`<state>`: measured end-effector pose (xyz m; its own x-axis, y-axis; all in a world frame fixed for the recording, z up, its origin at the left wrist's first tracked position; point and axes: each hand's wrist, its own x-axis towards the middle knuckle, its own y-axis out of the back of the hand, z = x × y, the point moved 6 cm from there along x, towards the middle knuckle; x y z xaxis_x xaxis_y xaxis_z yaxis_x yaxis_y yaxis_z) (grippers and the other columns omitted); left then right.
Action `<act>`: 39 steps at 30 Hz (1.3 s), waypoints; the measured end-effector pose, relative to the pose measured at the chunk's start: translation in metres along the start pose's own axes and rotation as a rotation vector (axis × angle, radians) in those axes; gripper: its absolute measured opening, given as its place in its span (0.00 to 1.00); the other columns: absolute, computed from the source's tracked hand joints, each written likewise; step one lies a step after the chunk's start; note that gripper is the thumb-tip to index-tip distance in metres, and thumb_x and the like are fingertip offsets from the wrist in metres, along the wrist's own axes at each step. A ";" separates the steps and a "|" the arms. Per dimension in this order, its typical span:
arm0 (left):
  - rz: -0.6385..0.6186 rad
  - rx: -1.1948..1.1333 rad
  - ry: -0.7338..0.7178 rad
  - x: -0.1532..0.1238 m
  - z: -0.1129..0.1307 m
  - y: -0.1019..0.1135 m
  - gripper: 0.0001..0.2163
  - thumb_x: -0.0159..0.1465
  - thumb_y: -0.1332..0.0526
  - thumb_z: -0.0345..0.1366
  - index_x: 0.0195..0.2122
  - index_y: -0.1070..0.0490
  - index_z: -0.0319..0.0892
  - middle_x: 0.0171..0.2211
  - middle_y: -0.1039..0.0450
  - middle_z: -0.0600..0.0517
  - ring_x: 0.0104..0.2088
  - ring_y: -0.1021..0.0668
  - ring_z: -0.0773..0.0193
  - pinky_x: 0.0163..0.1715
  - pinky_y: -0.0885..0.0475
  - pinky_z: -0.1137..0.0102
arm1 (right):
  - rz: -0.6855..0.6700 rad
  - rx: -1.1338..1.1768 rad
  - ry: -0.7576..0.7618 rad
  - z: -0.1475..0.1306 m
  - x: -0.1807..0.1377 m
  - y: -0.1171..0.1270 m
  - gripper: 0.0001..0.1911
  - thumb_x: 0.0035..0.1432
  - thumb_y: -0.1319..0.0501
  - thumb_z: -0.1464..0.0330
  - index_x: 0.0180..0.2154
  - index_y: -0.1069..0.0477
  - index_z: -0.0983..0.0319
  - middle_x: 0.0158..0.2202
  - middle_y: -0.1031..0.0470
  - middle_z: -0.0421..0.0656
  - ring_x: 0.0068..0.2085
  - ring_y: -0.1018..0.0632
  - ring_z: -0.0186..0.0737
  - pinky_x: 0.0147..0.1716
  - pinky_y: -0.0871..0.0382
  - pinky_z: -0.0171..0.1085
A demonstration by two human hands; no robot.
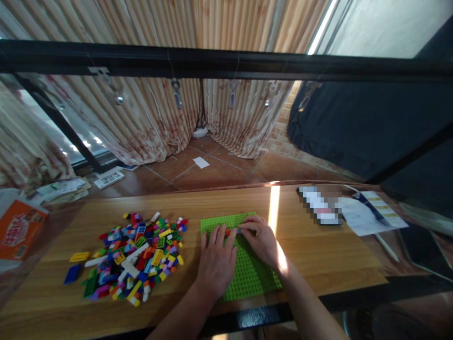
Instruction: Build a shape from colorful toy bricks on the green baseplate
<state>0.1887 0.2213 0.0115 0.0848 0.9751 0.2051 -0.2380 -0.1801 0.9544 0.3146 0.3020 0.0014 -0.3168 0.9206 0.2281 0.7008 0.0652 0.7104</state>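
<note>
Green baseplate [253, 281]: lies flat on the tabletop [170, 200], right of its middle, reaching close to the near edge; both hands are over its far half.
Left hand [216, 264]: palm down over the baseplate's left side; fingers bent and slightly spread, tips at a small orange brick [228, 233]. Whether they grip it cannot be told.
Right hand [262, 240]: comes in over the baseplate's right side; thumb and forefinger drawn nearly together at a small greyish piece [238, 231] beside the orange brick. Firm hold or mere contact cannot be told.
Brick pile [141, 255]: loose, mixed colours, spread over the left half of the tabletop, apart from the baseplate.
Outlying bricks: one yellow brick [79, 256] and one blue brick [72, 274], toward the left end, at the pile's margin.
Phone [320, 208]: near the far right corner, screen blurred out.
Papers [357, 219]: at the right end, beside the phone.
</note>
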 end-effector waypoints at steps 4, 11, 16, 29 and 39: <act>-0.029 -0.013 0.004 -0.001 0.001 -0.002 0.18 0.69 0.48 0.37 0.60 0.35 0.48 0.61 0.35 0.45 0.60 0.34 0.51 0.59 0.39 0.44 | -0.016 0.008 -0.009 0.003 0.000 0.000 0.10 0.59 0.40 0.68 0.34 0.19 0.56 0.41 0.23 0.45 0.45 0.25 0.43 0.50 0.32 0.46; -0.008 -0.014 -0.002 -0.002 0.001 -0.006 0.18 0.69 0.48 0.37 0.60 0.36 0.48 0.61 0.36 0.45 0.61 0.35 0.51 0.58 0.40 0.43 | -0.037 0.018 0.007 0.006 0.001 0.000 0.09 0.59 0.40 0.66 0.35 0.19 0.56 0.41 0.23 0.45 0.46 0.25 0.43 0.50 0.32 0.46; 0.025 0.007 -0.004 -0.002 0.000 -0.005 0.18 0.68 0.46 0.35 0.59 0.34 0.49 0.59 0.34 0.46 0.60 0.33 0.51 0.58 0.38 0.45 | -0.019 0.034 -0.007 0.005 0.000 -0.001 0.09 0.58 0.39 0.67 0.34 0.19 0.56 0.41 0.22 0.45 0.46 0.25 0.44 0.48 0.31 0.46; -0.021 0.020 0.009 -0.002 0.001 -0.010 0.18 0.68 0.48 0.35 0.59 0.35 0.48 0.61 0.35 0.45 0.61 0.34 0.51 0.58 0.37 0.44 | -0.013 0.020 -0.017 0.003 -0.002 -0.002 0.10 0.59 0.40 0.68 0.33 0.19 0.56 0.41 0.21 0.45 0.47 0.26 0.45 0.49 0.31 0.46; -0.023 -0.102 0.001 -0.004 0.000 -0.009 0.19 0.69 0.49 0.38 0.61 0.37 0.47 0.62 0.37 0.44 0.62 0.36 0.49 0.60 0.40 0.43 | -0.006 0.046 0.010 0.010 -0.003 0.000 0.11 0.58 0.41 0.63 0.33 0.19 0.56 0.42 0.21 0.45 0.46 0.25 0.46 0.51 0.32 0.49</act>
<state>0.1904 0.2188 0.0022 0.0903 0.9789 0.1835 -0.3330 -0.1440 0.9319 0.3221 0.3031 -0.0060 -0.3273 0.9164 0.2305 0.7276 0.0888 0.6802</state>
